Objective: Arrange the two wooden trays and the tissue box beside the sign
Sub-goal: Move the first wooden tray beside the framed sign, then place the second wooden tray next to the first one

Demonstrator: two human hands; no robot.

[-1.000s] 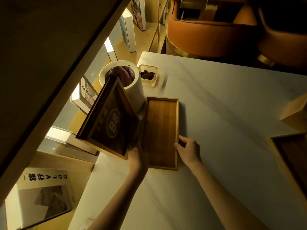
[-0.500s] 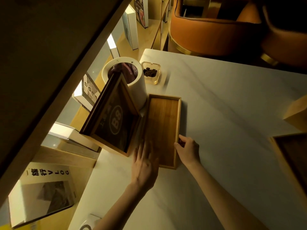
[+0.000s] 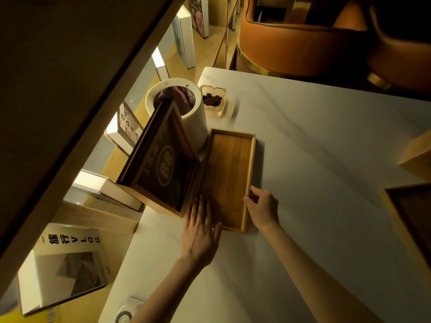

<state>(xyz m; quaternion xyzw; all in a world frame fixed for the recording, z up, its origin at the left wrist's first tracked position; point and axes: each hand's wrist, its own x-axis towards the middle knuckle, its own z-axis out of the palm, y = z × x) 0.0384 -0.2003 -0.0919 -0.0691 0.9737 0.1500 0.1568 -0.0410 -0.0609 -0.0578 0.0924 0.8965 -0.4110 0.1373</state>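
A narrow wooden tray (image 3: pixel 229 169) lies flat on the white marble table (image 3: pixel 314 148), right beside the dark framed "B8" sign (image 3: pixel 163 164) that stands tilted at the table's left edge. My right hand (image 3: pixel 262 209) grips the tray's right rim near its front corner. My left hand (image 3: pixel 200 231) rests flat with fingers spread at the tray's front left corner, next to the sign's base. A second, darker wooden tray (image 3: pixel 412 217) shows at the right edge. A light wooden box (image 3: pixel 417 157), probably the tissue box, is cut off at the right.
A white cylindrical bin (image 3: pixel 186 106) stands behind the sign, with a glass ashtray (image 3: pixel 213 100) beside it. Books lie on lit shelves (image 3: pixel 98 190) left of the table. Orange armchairs (image 3: pixel 303 43) stand beyond the far edge. A small round device (image 3: pixel 124 317) sits at the near corner.
My left hand has come away from the sign's lower edge and now lies flat at the tray's front left corner. The tray and my right hand have hardly moved.
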